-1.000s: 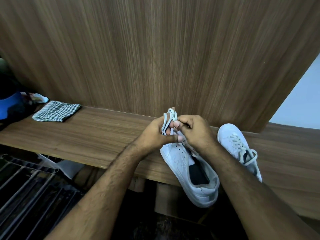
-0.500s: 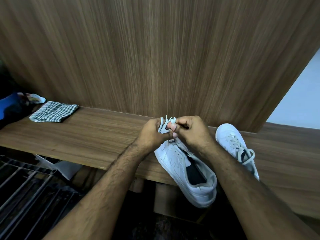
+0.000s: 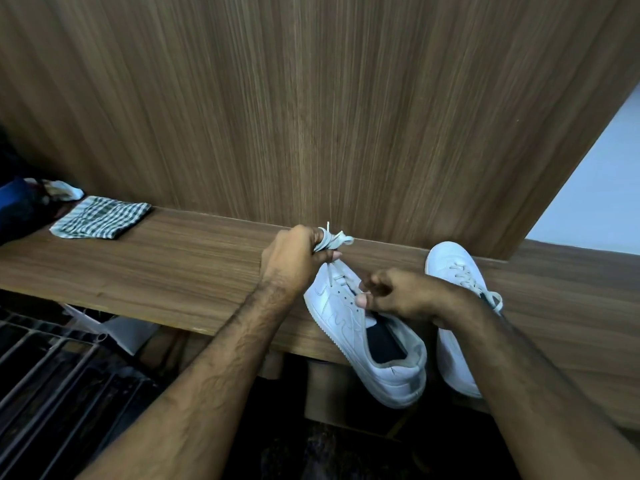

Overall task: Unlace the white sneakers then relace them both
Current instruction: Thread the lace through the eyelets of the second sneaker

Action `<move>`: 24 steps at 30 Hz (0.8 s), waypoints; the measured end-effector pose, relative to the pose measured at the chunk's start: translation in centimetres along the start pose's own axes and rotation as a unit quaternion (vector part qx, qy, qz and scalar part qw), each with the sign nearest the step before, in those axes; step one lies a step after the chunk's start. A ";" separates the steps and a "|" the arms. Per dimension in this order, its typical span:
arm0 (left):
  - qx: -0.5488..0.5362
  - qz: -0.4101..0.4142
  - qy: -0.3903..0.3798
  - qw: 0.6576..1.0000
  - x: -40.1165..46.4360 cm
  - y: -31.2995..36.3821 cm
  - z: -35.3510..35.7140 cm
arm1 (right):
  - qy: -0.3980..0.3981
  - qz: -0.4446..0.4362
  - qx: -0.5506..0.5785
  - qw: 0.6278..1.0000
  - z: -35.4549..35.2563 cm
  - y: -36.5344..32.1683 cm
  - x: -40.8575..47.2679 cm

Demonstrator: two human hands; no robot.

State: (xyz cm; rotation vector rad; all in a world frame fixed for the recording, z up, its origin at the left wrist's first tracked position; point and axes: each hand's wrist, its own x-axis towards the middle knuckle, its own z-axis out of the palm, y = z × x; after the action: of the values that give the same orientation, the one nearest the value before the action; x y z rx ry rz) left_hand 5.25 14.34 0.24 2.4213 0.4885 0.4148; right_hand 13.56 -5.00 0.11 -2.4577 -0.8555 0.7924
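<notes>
Two white leather sneakers lie on the wooden desk (image 3: 173,271): the near sneaker (image 3: 349,323) is being relaced, the far sneaker (image 3: 453,268) is still laced. The left hand (image 3: 294,258) grips the bunched white lace (image 3: 329,240); the right hand (image 3: 398,296), fingers curled at the eyelets, should thread next.

single head-worn wide-angle view, forward and down; close over the hands (image 3: 346,275) at a wooden ledge (image 3: 173,268)

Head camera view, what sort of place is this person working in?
Probably a room in a home, at a wood-grain shelf backed by a matching panel. A folded checked cloth lies on it, and the person is handling white sneakers there.
</notes>
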 end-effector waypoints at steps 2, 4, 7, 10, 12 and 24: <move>0.059 0.008 0.013 0.998 0.0 0.2 -0.1 | -0.007 -0.008 -0.008 1.000 -0.2 0.0 -0.4; 0.067 0.013 0.017 0.998 0.0 0.3 0.0 | -0.010 -0.024 -0.013 1.000 -0.5 0.3 -0.5; 0.067 0.011 0.022 0.997 0.1 0.2 0.1 | -0.078 -0.054 -0.032 0.995 -0.9 0.7 -1.1; 0.084 0.018 0.034 0.996 0.1 0.3 0.3 | -0.089 -0.052 -0.085 0.991 -0.5 0.3 -1.1; 0.079 0.020 0.037 0.996 0.0 0.6 0.6 | -0.046 -0.050 -0.166 0.984 0.1 -0.6 -0.8; -0.263 0.028 -0.060 0.963 -0.8 1.9 2.5 | -0.010 -0.025 -0.206 0.978 1.3 -1.7 -0.3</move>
State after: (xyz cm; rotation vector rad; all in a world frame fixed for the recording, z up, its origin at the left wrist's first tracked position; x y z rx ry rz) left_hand 5.98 11.26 -0.58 1.9322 0.2199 0.3644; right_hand 11.82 -3.70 0.15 -2.7714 -1.1846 0.6771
